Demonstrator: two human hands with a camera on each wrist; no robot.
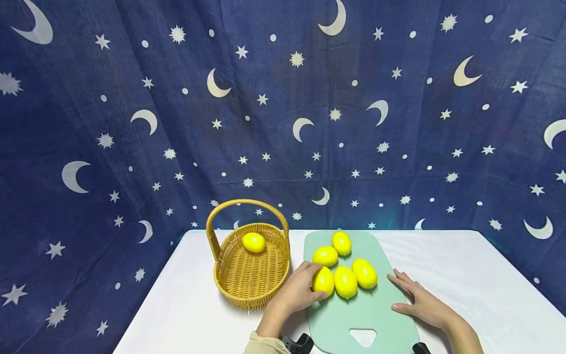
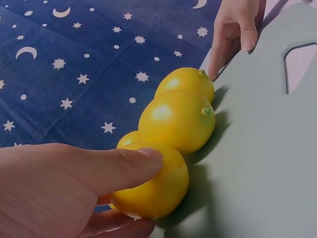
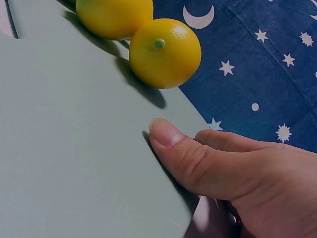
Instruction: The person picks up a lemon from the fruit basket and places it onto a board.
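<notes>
My left hand (image 1: 297, 290) grips the nearest-left lemon (image 1: 323, 281) on the pale green cutting board (image 1: 353, 317). In the left wrist view the thumb lies over this lemon (image 2: 166, 183) and fingers curl under its other side. Several more lemons sit close by on the board, among them a lemon (image 1: 345, 282) right beside the held one and another lemon (image 1: 364, 273) farther right. At the board's right edge rests my right hand (image 1: 420, 301), fingers extended, its thumb (image 3: 171, 141) over the board; it holds no lemon.
Left of the board stands a wicker basket (image 1: 252, 300) with a tall arched handle and one lemon (image 1: 254, 242) inside. Both are on a white table (image 1: 177, 305). A dark blue curtain (image 1: 274, 123) with moons and stars hangs behind.
</notes>
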